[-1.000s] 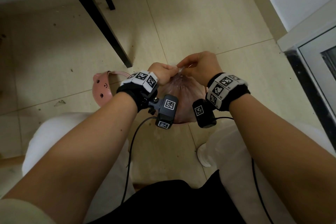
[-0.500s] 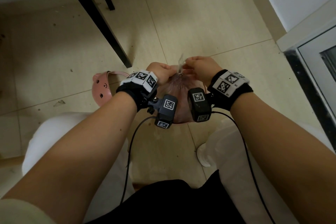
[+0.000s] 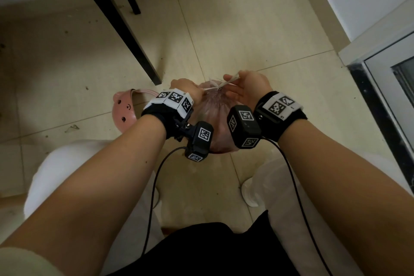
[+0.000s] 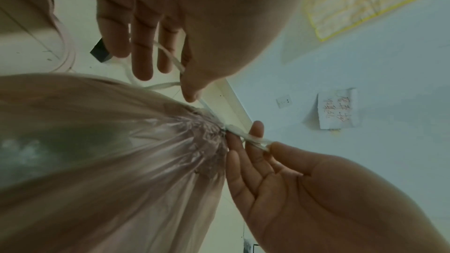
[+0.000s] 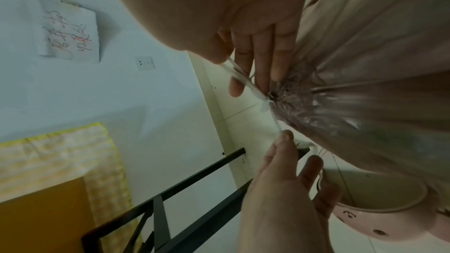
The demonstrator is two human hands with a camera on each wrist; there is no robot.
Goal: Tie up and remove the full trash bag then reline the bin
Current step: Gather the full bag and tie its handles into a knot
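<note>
The pink trash bag sits on the floor, its gathered neck uppermost; drawstring ends run from it toward 9 and 2 o'clock; left hand and right hand each pinch one end, equally near; the bin lies at 9.

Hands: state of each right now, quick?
Left hand: pinching one drawstring end at the bag neck.
Right hand: pinching the other drawstring end, remaining fingers extended.

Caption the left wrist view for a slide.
Both hands pull thin drawstrings apart, cinching the gathered neck of a pink trash bag.
</note>
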